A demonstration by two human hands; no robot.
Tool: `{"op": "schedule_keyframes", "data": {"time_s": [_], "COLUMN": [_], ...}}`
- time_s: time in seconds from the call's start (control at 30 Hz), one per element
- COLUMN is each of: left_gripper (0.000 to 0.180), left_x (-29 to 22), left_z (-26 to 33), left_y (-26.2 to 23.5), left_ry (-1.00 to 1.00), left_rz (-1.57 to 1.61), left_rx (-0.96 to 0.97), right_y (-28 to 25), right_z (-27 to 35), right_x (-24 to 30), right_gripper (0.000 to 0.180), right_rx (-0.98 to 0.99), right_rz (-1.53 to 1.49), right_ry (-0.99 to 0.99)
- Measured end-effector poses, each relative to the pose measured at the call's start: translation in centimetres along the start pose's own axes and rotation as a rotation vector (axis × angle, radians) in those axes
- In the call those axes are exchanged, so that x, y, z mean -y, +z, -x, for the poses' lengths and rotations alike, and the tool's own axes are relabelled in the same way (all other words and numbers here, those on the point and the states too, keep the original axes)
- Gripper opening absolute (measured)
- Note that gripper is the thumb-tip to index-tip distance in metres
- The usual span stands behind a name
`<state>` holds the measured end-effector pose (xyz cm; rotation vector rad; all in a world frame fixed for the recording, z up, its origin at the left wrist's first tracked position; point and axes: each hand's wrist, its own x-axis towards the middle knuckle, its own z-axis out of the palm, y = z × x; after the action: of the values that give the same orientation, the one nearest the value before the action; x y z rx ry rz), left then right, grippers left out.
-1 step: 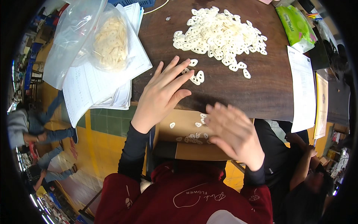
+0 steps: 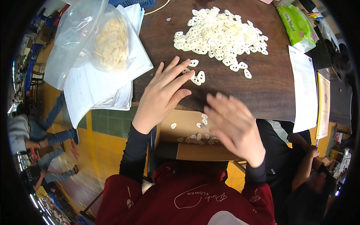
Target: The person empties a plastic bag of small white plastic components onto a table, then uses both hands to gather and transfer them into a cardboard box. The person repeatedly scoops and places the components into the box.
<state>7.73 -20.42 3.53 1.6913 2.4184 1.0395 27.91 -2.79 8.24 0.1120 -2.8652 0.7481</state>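
Note:
My left hand (image 2: 161, 95) lies flat at the table's near edge, fingers spread, nothing in its grip. Its fingertips reach a few small white flat pieces with holes (image 2: 201, 77), some of them partly covered by the fingers. My right hand (image 2: 234, 125), blurred by motion, hovers over the table edge with fingers stretched out and thumb apart; I see nothing held in it. Below the edge, between my hands, an open cardboard box (image 2: 168, 132) holds several of the same pieces (image 2: 194, 138). Farther back lies a large heap of these pieces (image 2: 221, 35).
A clear plastic bag of similar pieces (image 2: 111, 43) rests on stacked papers (image 2: 84, 88) at the left. On the right are a green tissue pack (image 2: 296, 26) and a paper sheet (image 2: 303, 86). Another person (image 2: 300, 168) sits close on my right.
My right hand has moved slightly up, away from my body, over the table's near edge. My left hand has stayed in place.

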Motion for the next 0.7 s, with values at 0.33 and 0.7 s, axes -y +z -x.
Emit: {"op": "schedule_keyframes", "data": {"time_s": [0.33, 0.7], "left_gripper": [0.042, 0.043], "left_x": [0.0, 0.6], "left_z": [-0.1, 0.0], "left_y": [0.2, -0.7], "left_ry": [0.023, -0.049], "left_rz": [-0.021, 0.302], "left_rx": [-0.079, -0.149], "right_y": [2.4, 1.3], "right_z": [-2.5, -2.7], "right_x": [-1.5, -1.2], "right_gripper": [0.049, 0.046], "right_rx": [-0.066, -0.045], "right_rz": [0.102, -0.163], "right_ry": [0.013, -0.072]}}
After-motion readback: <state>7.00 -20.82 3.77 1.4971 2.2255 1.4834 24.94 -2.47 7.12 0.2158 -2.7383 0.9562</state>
